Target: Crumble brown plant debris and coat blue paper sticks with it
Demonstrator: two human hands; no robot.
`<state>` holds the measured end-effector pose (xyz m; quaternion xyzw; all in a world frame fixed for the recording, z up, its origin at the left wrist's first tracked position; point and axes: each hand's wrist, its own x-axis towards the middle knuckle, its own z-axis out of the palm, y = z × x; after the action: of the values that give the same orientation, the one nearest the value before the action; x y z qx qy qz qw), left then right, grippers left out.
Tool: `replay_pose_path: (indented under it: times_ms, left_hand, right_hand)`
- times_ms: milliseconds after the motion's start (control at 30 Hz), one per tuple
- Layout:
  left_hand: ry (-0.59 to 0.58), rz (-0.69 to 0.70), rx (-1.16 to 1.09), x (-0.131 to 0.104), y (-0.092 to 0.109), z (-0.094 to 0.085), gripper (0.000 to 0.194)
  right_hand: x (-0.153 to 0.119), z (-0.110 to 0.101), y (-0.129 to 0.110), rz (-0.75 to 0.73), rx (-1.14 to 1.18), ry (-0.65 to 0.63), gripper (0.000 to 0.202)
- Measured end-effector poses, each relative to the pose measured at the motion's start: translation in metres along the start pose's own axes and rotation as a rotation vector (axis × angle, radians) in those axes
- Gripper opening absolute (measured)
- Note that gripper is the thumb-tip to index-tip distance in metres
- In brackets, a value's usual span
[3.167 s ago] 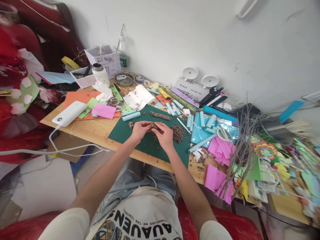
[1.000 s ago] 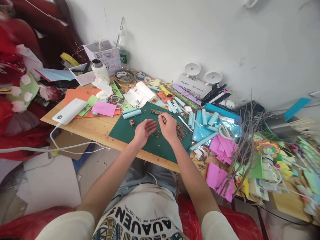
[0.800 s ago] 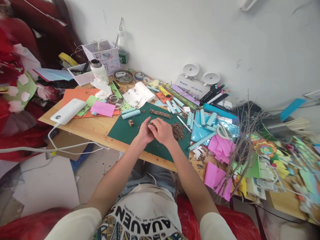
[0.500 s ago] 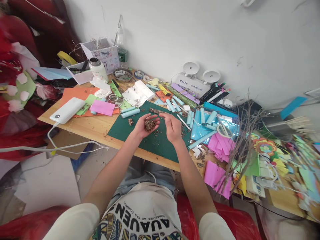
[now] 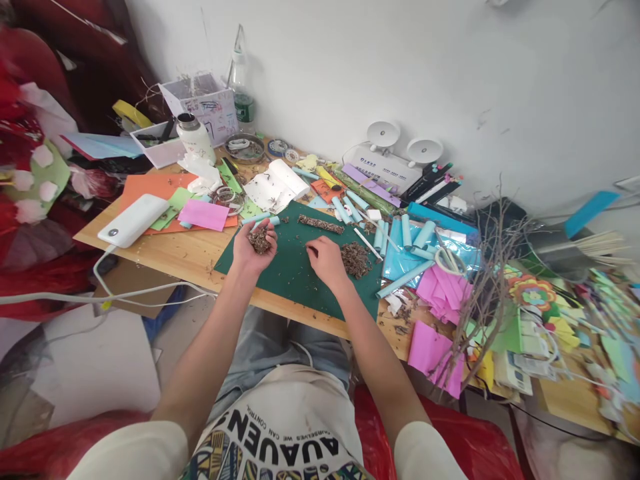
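Palm up, my left hand (image 5: pixel 246 253) cups a clump of brown dried plant bits (image 5: pixel 259 241) over the left part of the green cutting mat (image 5: pixel 295 283). My right hand (image 5: pixel 327 261) is over the middle of the mat, its fingertips pinched together; whatever they hold, if anything, is too small to tell. Just right of it lies a loose pile of the same brown bits (image 5: pixel 356 259). Beyond both hands rests a short roll coated in brown bits (image 5: pixel 321 224). Crumbs are scattered over the mat.
Light-blue paper rolls (image 5: pixel 406 232) and pink paper (image 5: pixel 437 357) lie to the right, near upright bare twigs (image 5: pixel 483 293). A white power bank (image 5: pixel 133 219) with a cable sits at left. An uncapped white bottle (image 5: pixel 196 139) stands behind, and a router box (image 5: pixel 383 168) leans by the wall.
My hands have moved apart. The left went left with the clump; the right went left and down, its fingers now pinched, uncovering the pile and the coated roll.
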<state>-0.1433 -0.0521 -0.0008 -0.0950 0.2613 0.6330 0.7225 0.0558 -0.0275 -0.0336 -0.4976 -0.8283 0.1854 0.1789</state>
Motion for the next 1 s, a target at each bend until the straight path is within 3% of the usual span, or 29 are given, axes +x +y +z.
replay_pose_path:
  times_ms: [133, 267, 500, 700, 833, 1000]
  left_hand:
    - [0.01, 0.01, -0.008, -0.008, -0.002, -0.007, 0.026]
    - [0.049, -0.017, -0.005, -0.016, -0.007, -0.015, 0.026]
    - [0.046, -0.003, -0.042, -0.031, -0.009, -0.023, 0.022]
    - [0.04, -0.017, -0.05, -0.04, -0.013, -0.031, 0.022]
    - [0.057, -0.023, -0.049, -0.042, -0.015, -0.037, 0.022]
    - [0.072, -0.041, -0.043, -0.042, -0.019, -0.042, 0.022]
  right_hand:
    - [0.035, 0.004, -0.01, -0.078, -0.066, -0.063, 0.028]
    - [0.047, 0.01, -0.016, -0.077, -0.225, -0.176, 0.026]
    - [0.076, 0.011, -0.022, -0.078, -0.144, -0.031, 0.031]
    - [0.104, 0.028, -0.036, -0.085, -0.239, -0.133, 0.028]
    - [0.091, 0.018, -0.027, -0.055, -0.109, -0.069, 0.027]
    - [0.041, -0.01, 0.0, 0.12, 0.398, -0.012, 0.012]
